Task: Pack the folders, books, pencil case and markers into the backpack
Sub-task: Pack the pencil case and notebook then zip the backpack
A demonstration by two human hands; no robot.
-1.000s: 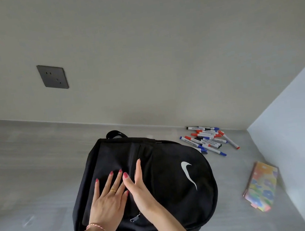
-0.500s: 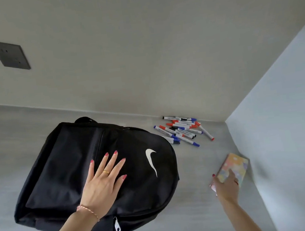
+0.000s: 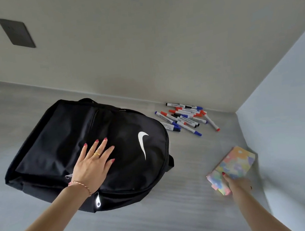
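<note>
A black backpack (image 3: 59, 146) with a white swoosh lies flat on the grey floor, its zips closed as far as I can see. My left hand (image 3: 92, 165) rests flat on its front with fingers spread. To the right, a pastel flowered pencil case (image 3: 234, 163) sits tilted near the wall, one end raised. My right hand (image 3: 234, 182) grips its near end, thumb on top. A loose heap of several markers (image 3: 184, 119) with red, blue and black caps lies beyond the backpack by the back wall. I see no folders or books.
The grey floor (image 3: 179, 217) meets a beige wall (image 3: 139, 49) at the back and a pale blue wall (image 3: 292, 117) close on the right. A dark socket plate (image 3: 16, 33) is set in the back wall at upper left.
My right hand left the backpack, reached right to the pencil case and now grips it, lifting its end. My left hand stayed flat on the backpack. My view swung right.
</note>
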